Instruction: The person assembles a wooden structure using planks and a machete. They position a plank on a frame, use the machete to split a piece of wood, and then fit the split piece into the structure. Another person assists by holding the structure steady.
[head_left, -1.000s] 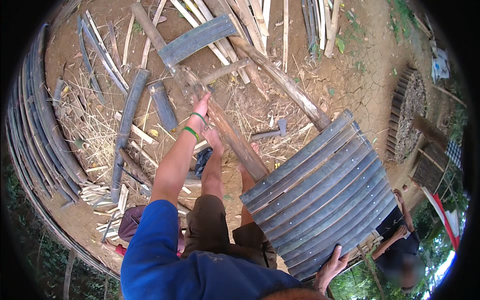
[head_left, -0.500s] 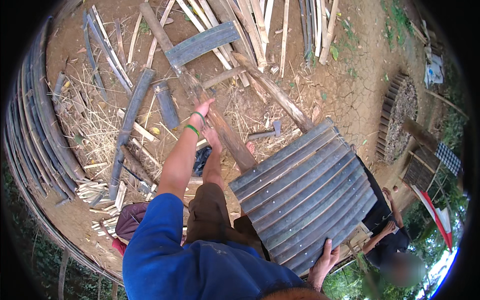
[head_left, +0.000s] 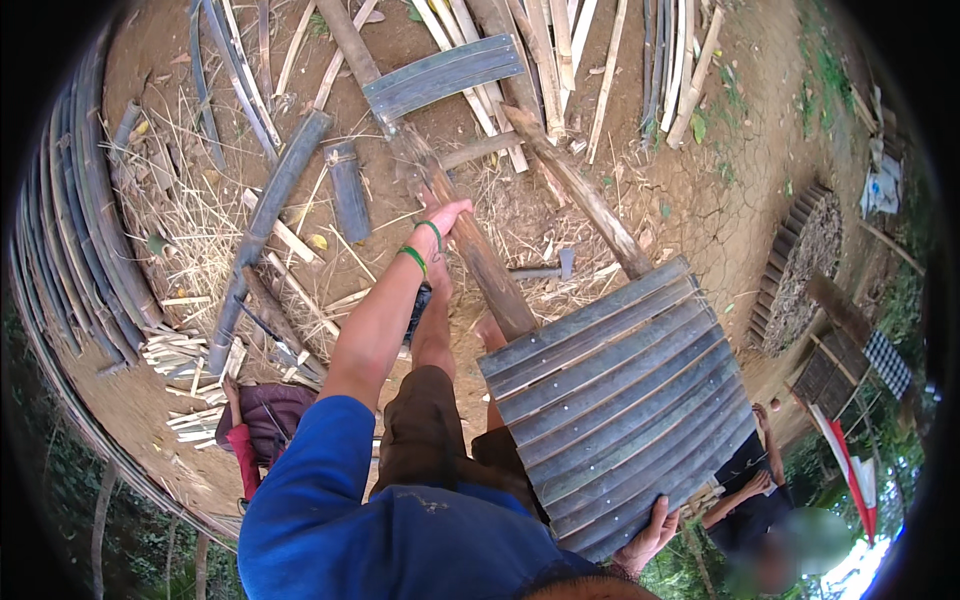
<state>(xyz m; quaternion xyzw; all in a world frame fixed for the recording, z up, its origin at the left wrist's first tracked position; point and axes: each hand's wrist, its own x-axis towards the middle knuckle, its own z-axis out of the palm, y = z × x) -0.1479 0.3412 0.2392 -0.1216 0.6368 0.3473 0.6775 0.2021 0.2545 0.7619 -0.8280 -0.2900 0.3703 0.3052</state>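
A long wooden frame lies slantwise before me, with dark bamboo slats [head_left: 620,400] fastened across its near end in a broad panel. My left hand [head_left: 443,225], with green bands at its wrist, is closed around the frame's left wooden rail [head_left: 470,245], partway along it. At the panel's near right corner my right hand [head_left: 652,538] grips the edge of the slats, thumb on top; its other fingers are mostly hidden beneath. Farther up, a single short bamboo slat [head_left: 445,75] crosses the left rail. The right rail [head_left: 585,195] ends in a rough tip.
A hatchet [head_left: 563,264] lies on the dirt beyond the panel. Split bamboo strips [head_left: 555,70] are spread at the far side; long bamboo poles [head_left: 85,220] curve along the left. One person in black [head_left: 745,500] is at the right, another in maroon [head_left: 268,415] at the lower left.
The whole view has shifted, so the frame and ground appear farther right. My left hand sits slightly nearer to the panel along the rail. My right hand keeps its hold on the panel's corner.
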